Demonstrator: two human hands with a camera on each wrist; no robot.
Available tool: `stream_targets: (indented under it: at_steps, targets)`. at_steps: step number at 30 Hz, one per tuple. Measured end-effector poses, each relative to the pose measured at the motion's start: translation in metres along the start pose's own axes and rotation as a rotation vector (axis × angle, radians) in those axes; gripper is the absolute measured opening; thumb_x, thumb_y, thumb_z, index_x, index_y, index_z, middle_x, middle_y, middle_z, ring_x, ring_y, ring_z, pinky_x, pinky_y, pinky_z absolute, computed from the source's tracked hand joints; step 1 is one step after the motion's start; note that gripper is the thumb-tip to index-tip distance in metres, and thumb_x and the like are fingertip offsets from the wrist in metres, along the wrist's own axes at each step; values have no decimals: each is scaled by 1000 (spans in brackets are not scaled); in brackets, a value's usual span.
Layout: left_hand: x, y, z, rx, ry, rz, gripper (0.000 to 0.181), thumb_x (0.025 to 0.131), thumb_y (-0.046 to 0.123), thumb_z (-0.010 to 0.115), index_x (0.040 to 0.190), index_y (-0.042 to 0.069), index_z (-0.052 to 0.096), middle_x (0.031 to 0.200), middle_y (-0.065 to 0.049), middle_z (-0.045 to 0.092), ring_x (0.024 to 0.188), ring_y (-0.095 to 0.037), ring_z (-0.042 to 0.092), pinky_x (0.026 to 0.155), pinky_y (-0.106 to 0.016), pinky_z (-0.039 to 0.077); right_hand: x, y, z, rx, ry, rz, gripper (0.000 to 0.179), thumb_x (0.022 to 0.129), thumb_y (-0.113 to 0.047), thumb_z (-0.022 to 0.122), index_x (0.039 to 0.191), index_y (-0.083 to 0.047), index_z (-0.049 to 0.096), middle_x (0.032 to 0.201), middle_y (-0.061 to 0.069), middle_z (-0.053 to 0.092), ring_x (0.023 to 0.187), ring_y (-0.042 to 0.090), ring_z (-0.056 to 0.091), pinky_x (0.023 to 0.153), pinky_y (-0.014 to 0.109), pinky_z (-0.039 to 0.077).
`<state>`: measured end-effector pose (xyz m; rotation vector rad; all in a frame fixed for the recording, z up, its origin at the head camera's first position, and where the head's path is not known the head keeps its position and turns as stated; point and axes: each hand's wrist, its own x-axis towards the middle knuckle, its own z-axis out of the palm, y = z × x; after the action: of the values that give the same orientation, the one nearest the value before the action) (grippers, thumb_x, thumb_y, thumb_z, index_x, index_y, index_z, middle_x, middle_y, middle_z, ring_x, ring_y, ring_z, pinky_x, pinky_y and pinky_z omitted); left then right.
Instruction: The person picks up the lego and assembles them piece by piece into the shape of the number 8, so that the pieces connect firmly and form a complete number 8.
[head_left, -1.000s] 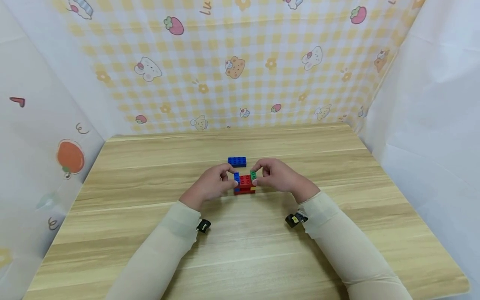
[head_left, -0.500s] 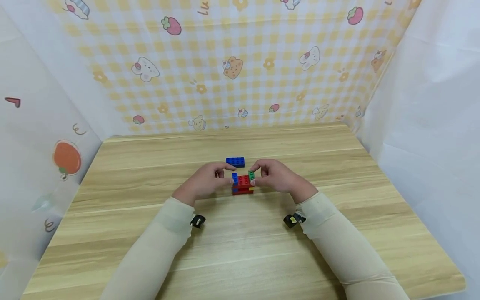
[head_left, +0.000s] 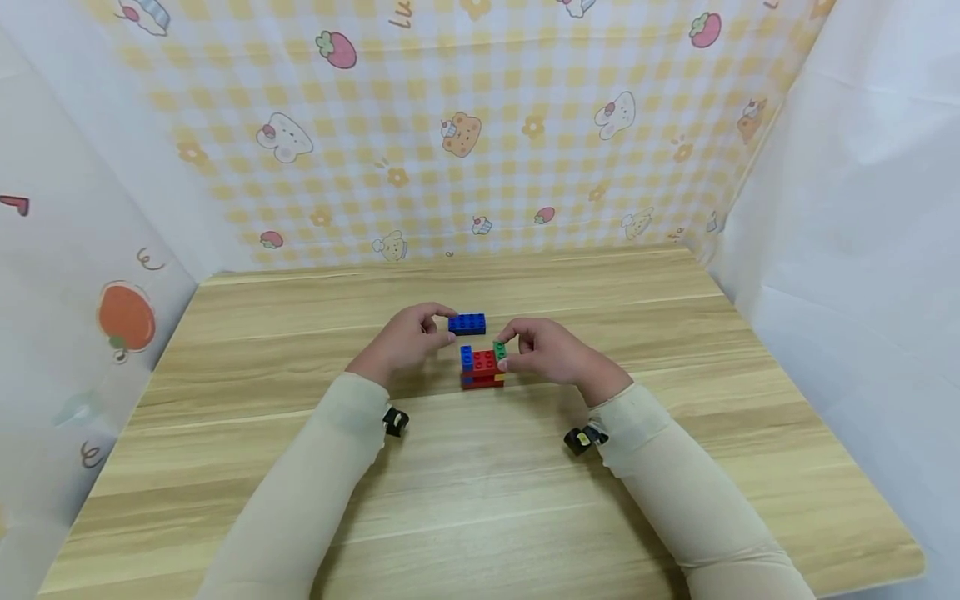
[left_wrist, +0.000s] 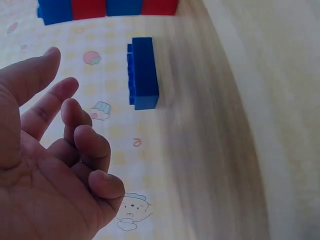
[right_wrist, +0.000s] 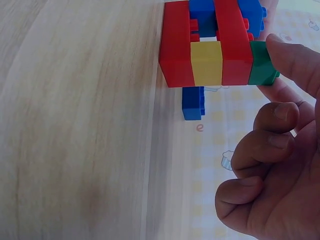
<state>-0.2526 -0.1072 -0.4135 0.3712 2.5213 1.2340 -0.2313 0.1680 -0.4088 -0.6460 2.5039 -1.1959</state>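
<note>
A small stack of toy bricks stands mid-table: a red brick (right_wrist: 175, 50) at the bottom, a blue and a yellow brick (right_wrist: 206, 64) above it, another red brick (head_left: 483, 362), then a small blue brick (head_left: 467, 357) and a green brick (right_wrist: 261, 63) on top at either end. My right hand (head_left: 553, 357) pinches the green brick between thumb and index finger. Just behind the stack lies a loose blue brick (head_left: 467, 324), studs up. My left hand (head_left: 405, 340) is at its left end, thumb and index finger apart, holding nothing; the left wrist view shows a gap to the brick (left_wrist: 145, 72).
The wooden table (head_left: 480, 500) reaches back to a yellow checked cloth (head_left: 420, 150). White cloth walls (head_left: 862, 250) stand at both sides. A small black device (head_left: 395, 421) sits at each wrist.
My left hand has let go of the small blue brick on the stack and moved back and left to the loose blue brick. My right hand stays on the green brick.
</note>
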Motion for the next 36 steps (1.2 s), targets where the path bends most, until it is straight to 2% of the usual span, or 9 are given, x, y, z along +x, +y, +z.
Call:
stream_targets:
  at_steps: [5, 9, 14, 18, 22, 24, 27, 30, 36]
  targets:
    - [15, -1, -1, -7, 2, -46, 45, 105, 26, 68, 148, 18, 59, 94, -8, 53, 71, -21, 49, 63, -35, 43, 1, 0, 1, 4, -3, 7, 25, 95, -16, 79, 119, -11, 73, 64, -2, 47, 58, 15, 43, 59, 29, 40]
    - [26, -4, -1, -11, -4, -98, 46, 104, 27, 68, 149, 20, 58, 101, -9, 55, 78, -24, 54, 67, -37, 46, 1, 0, 1, 15, -7, 14, 25, 94, -15, 80, 118, -11, 73, 65, -2, 47, 57, 15, 43, 58, 29, 40]
    - [35, -5, 0, 13, -29, -178, 47, 105, 27, 68, 150, 21, 56, 122, -13, 60, 90, -25, 58, 79, -39, 50, 1, 0, 0, 25, -11, 14, 26, 94, -15, 79, 119, -10, 73, 64, -2, 46, 56, 14, 43, 57, 29, 40]
    - [40, -7, 1, 51, -37, -212, 48, 105, 25, 67, 151, 19, 55, 147, -15, 55, 94, -26, 59, 89, -42, 50, 1, 0, 1, 31, -17, 18, 26, 95, -15, 79, 119, -10, 72, 64, -2, 46, 56, 14, 43, 57, 29, 40]
    - [45, -8, 4, 79, -24, -224, 49, 104, 24, 67, 151, 18, 56, 165, -15, 41, 122, -31, 54, 109, -50, 45, 1, 1, 0, 24, -11, 27, 26, 95, -15, 78, 120, -11, 72, 64, -3, 46, 56, 15, 43, 57, 28, 39]
    - [47, -8, 5, 89, -17, -229, 49, 104, 24, 68, 150, 18, 56, 167, -15, 38, 138, -34, 46, 117, -54, 39, 1, 1, 0, 23, -10, 29, 26, 95, -15, 78, 120, -11, 72, 64, -3, 46, 56, 15, 43, 57, 28, 39]
    - [49, -9, 6, 106, -10, -231, 48, 103, 23, 68, 149, 17, 57, 167, -15, 38, 150, -37, 38, 123, -56, 32, 0, 1, 0, 21, -11, 23, 26, 95, -15, 78, 120, -11, 72, 63, -3, 46, 56, 15, 43, 58, 29, 39]
    - [51, -8, 7, 130, -2, -227, 45, 102, 23, 70, 146, 17, 60, 166, -15, 40, 153, -39, 36, 124, -57, 29, 0, 1, -1, 16, -8, 18, 26, 95, -15, 78, 120, -10, 72, 63, -3, 45, 56, 15, 43, 58, 29, 40]
    - [53, -8, 8, 158, 2, -236, 42, 101, 22, 70, 142, 16, 64, 163, -15, 45, 150, -37, 40, 123, -57, 32, 1, 2, -1, 8, -7, 22, 26, 95, -15, 78, 119, -12, 72, 63, -3, 45, 56, 15, 42, 58, 29, 40]
